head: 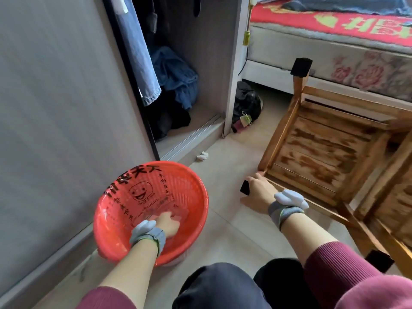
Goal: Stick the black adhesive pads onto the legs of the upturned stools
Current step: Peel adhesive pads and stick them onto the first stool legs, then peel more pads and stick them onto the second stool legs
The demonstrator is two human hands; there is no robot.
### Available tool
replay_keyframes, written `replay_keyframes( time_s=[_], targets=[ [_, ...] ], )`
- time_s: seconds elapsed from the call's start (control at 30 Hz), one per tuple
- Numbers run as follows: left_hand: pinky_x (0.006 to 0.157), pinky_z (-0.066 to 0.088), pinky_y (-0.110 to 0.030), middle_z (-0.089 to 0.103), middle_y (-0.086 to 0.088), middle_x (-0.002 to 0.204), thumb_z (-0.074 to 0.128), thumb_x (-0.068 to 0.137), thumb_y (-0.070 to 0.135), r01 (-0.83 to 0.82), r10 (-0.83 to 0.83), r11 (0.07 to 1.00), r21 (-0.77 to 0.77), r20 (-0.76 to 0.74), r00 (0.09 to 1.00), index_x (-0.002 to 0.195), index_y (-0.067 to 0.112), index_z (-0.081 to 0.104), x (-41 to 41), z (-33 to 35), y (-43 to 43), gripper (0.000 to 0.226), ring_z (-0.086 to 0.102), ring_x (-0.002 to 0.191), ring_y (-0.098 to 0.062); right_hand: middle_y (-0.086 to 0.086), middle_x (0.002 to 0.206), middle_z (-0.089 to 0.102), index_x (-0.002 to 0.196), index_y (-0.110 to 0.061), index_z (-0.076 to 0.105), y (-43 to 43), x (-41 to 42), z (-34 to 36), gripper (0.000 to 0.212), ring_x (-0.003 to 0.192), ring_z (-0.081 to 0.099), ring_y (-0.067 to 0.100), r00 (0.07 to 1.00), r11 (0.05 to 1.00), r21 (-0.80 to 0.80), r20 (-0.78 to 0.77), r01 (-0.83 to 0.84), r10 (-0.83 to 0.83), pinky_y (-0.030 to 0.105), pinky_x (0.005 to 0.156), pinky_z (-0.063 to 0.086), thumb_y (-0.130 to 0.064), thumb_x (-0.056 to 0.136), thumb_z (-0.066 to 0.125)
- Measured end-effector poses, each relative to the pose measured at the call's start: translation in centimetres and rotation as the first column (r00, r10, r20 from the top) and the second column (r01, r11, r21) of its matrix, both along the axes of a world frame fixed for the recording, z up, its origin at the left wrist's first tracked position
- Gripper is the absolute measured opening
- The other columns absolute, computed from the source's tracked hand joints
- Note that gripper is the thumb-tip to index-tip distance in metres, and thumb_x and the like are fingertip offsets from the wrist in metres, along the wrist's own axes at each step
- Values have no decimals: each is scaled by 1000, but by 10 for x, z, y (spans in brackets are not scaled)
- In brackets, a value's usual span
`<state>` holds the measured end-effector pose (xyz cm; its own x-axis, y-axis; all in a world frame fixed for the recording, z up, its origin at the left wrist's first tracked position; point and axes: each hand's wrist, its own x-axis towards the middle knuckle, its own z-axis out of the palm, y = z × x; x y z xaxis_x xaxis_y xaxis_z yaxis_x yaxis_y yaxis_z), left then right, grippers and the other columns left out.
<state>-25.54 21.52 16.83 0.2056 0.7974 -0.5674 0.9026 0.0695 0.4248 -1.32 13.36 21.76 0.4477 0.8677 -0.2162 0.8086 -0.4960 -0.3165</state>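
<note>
A wooden stool [321, 152] lies upturned on the floor at the right. Black pads cover its far leg tip [301, 66] and a near leg tip [379, 260]. My right hand [258, 195] is wrapped around the end of the near-left leg, and a black pad [244, 187] shows at that tip beside my fingers. My left hand [167, 224] reaches down into a red plastic basket [111, 210] lined with a clear printed bag. Its fingers are curled at the bottom, and what they touch is hidden. Part of a second stool [399, 197] shows at the right edge.
An open wardrobe [189, 63] with hanging and piled clothes stands behind the basket, its sliding door [55, 108] to the left. A bed [334, 41] runs along the back right. A black bag [245, 103] and a crumpled white scrap [202, 156] lie on the tiled floor.
</note>
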Motion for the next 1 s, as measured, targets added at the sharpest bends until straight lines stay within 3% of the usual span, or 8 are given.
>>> replay_keyframes(
  time_s=[0.07,0.23,0.3,0.4,0.6,0.73,0.83,1.0],
  targets=[
    [87,45,-29,69,-16,111,53,89,17,-16,13,999,29,111,994,107,7,69,10,15,7,26,62,107,-34,11,111,52,111,-8,58,-3,-1,4,44,108,53,32,999,1000,-7,-38,-8,8,31,84,45,-25,72,67],
    [88,52,-38,73,-18,100,51,84,6,-40,10,997,70,383,924,84,13,73,63,55,16,22,66,100,-39,10,117,59,116,-13,60,-29,2,29,40,115,56,31,998,999,33,-70,10,-8,35,91,47,-20,77,62],
    [89,55,-43,73,-19,90,52,76,12,26,-66,996,91,472,879,65,21,65,96,65,4,19,68,96,-40,10,121,60,120,-14,60,-53,8,42,40,117,54,31,997,996,70,-45,59,-56,36,94,46,-22,80,62],
    [88,56,-41,75,-13,89,50,66,21,234,-263,965,123,532,805,61,26,65,148,81,-41,17,70,89,-33,7,127,60,125,-14,56,-105,26,60,49,121,54,26,983,975,123,-43,185,-181,32,97,44,-30,80,65],
    [81,54,-29,72,-5,80,57,82,10,669,-654,725,165,469,593,83,21,72,235,76,-153,19,70,83,-24,10,95,72,94,-10,71,-255,56,78,27,93,64,25,853,842,133,-86,522,-515,35,81,51,-31,79,64],
    [64,49,-22,70,-9,86,56,83,13,827,-767,562,20,385,513,92,13,72,263,43,-209,18,63,74,-21,6,88,73,86,-12,74,-338,66,53,22,81,64,19,757,759,65,-159,648,-633,29,74,50,-31,79,65],
    [53,41,-18,62,-8,81,55,81,14,892,-844,446,-72,296,446,86,13,70,281,15,-240,15,55,71,-20,2,89,71,91,-14,74,-381,76,28,24,80,61,13,689,703,1,-203,711,-696,23,72,46,-33,80,64],
    [65,44,-26,60,-6,83,52,84,17,913,-885,398,-93,222,408,83,17,65,309,-34,-273,13,54,73,-20,4,80,67,80,-13,71,-415,93,-33,18,81,61,20,586,626,-122,-253,770,-770,23,69,42,-30,80,62]
  ],
)
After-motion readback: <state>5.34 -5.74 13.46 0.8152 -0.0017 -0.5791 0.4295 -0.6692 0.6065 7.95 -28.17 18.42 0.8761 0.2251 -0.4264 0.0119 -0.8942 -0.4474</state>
